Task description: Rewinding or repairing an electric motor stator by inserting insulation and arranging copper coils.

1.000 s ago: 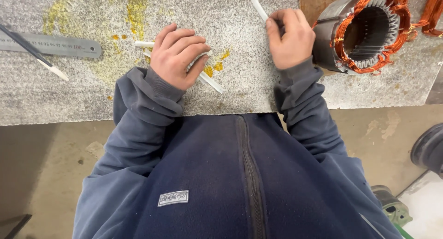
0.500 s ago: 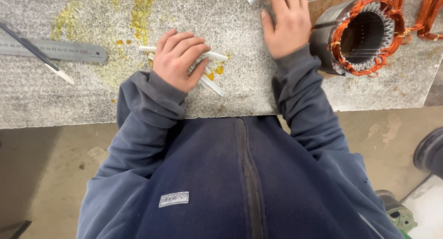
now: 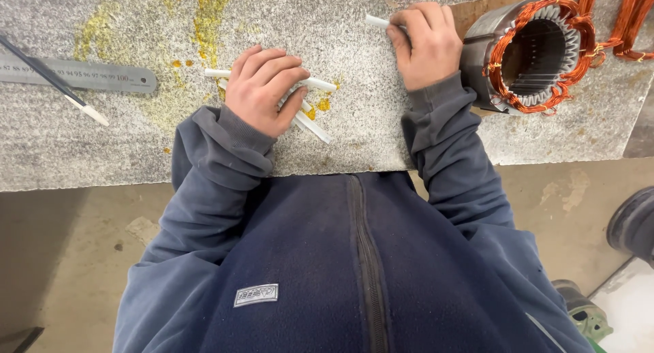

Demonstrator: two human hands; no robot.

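Left hand (image 3: 262, 90) curled over a small bunch of white insulation strips (image 3: 315, 126) lying on the granite bench (image 3: 354, 121). Right hand (image 3: 426, 43) pinches one more strip (image 3: 376, 21) by its end, just beside the motor stator (image 3: 528, 56). Stator has copper windings (image 3: 579, 50) in place. Judging by this, strips are only being gathered; none visibly fitted into the stator.

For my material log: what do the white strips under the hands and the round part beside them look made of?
White strips: likely matte paper or plastic, thin and stiff-looking. Round part: grey steel-like ring with shiny copper-coloured wire coils, probably copper.
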